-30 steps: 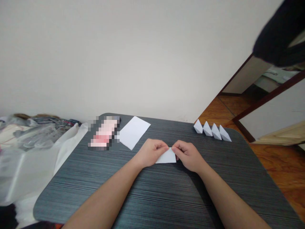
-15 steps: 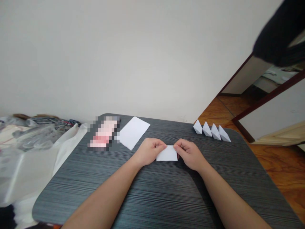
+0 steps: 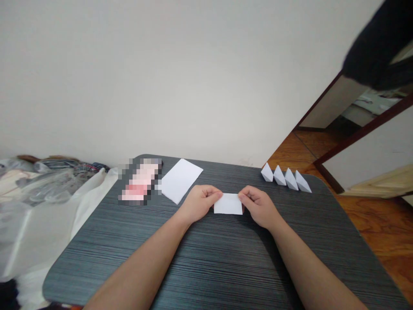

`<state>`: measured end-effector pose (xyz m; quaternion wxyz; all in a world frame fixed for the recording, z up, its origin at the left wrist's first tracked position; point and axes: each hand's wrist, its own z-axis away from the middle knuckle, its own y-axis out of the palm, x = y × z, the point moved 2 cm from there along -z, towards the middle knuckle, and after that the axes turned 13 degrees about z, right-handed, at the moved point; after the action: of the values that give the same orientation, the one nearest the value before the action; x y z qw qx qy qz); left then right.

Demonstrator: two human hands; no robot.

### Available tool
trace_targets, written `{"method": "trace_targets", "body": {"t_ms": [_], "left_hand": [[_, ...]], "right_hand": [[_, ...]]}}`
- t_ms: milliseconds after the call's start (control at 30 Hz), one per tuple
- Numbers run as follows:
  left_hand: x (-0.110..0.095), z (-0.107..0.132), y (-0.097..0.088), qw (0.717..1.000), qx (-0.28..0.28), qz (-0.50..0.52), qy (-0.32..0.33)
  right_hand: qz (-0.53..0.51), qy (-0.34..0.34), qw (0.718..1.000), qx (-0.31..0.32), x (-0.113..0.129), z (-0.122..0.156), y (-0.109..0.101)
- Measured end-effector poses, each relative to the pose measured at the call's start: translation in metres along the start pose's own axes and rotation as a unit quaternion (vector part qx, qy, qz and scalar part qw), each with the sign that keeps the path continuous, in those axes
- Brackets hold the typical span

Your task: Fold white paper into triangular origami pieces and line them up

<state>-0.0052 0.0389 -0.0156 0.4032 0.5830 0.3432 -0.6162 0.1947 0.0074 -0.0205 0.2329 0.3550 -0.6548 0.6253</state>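
A small white rectangle of paper (image 3: 228,205), seemingly folded, is held between my two hands over the middle of the table. My left hand (image 3: 201,202) pinches its upper left corner, thumb on top. At the upper right corner my right hand (image 3: 257,206) grips it the same way. Parts of the fingers are hidden behind the paper. Beyond my left hand lies a stack of white paper sheets (image 3: 181,180). Several pointed folded-paper shapes (image 3: 279,175) stand in a row toward the far right edge.
The dark wood-grain table (image 3: 200,267) meets a pale wall (image 3: 193,86). A pixelated flat item (image 3: 140,181) lies at the far left. Plastic-wrapped things (image 3: 54,185) are heaped left of the table. On the right are wooden flooring (image 3: 364,215) and a dark hanging object (image 3: 377,47).
Both hands have shifted slightly away from me and to the right, carrying the paper between them. The grip on its corners stays much the same.
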Motion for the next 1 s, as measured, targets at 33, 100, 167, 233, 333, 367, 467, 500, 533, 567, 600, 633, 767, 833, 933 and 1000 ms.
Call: {"method": "trace_targets", "body": {"t_ms": [33,100,167,233,333,367,467,500,533,567,600,633,767,833,933,1000], "left_hand": [[0.0,-0.001,0.0,1.0,0.0,0.021,-0.003],[0.002,-0.002,-0.001,0.997,0.002,0.07,-0.011],[0.003,-0.003,-0.001,0.995,0.003,0.099,-0.012],[0.004,-0.003,-0.002,0.995,-0.006,0.097,-0.002],[0.003,-0.003,-0.003,0.996,-0.022,0.081,0.015],[0.003,-0.002,-0.003,0.996,-0.023,0.081,0.016],[0.001,-0.002,-0.002,0.996,-0.014,0.087,0.003],[0.0,-0.002,-0.001,0.997,-0.01,0.083,-0.003],[0.0,-0.001,0.0,0.997,-0.007,0.072,-0.007],[-0.001,-0.001,0.0,0.998,-0.004,0.055,-0.01],[-0.001,-0.001,0.001,0.999,0.0,0.035,-0.01],[-0.001,-0.001,0.001,1.0,0.004,0.016,-0.008],[-0.002,0.0,0.002,1.0,0.004,-0.024,-0.003],[-0.002,0.0,0.001,1.0,0.001,-0.027,-0.001],[-0.001,0.0,0.001,1.0,0.006,-0.027,0.004],[-0.001,-0.001,0.002,0.999,0.013,-0.029,0.007]], "right_hand": [[-0.002,0.002,1.0,-0.003,-0.001,0.0,0.0],[-0.011,0.009,1.0,-0.009,-0.003,0.0,0.0],[-0.022,0.018,1.0,-0.012,-0.005,0.0,0.0],[-0.03,0.022,0.999,-0.011,-0.006,0.0,0.0],[-0.035,0.021,0.999,-0.007,-0.004,0.0,0.0],[-0.035,0.021,0.999,-0.01,-0.003,0.0,0.0],[-0.026,0.02,0.999,-0.019,0.0,0.0,-0.001],[-0.023,0.018,0.999,-0.019,0.001,0.0,-0.001],[-0.02,0.015,1.0,-0.015,0.002,0.0,-0.001],[-0.018,0.011,1.0,-0.01,0.003,0.001,0.0],[-0.018,0.008,1.0,-0.004,0.005,0.001,0.001],[-0.019,0.004,1.0,0.003,0.006,0.001,0.001],[-0.023,-0.003,1.0,0.014,0.01,0.001,0.004],[-0.021,-0.005,1.0,0.011,0.01,0.001,0.004],[-0.012,-0.006,1.0,0.008,0.01,0.001,0.004],[-0.004,-0.008,1.0,0.008,0.011,0.001,0.003]]}}
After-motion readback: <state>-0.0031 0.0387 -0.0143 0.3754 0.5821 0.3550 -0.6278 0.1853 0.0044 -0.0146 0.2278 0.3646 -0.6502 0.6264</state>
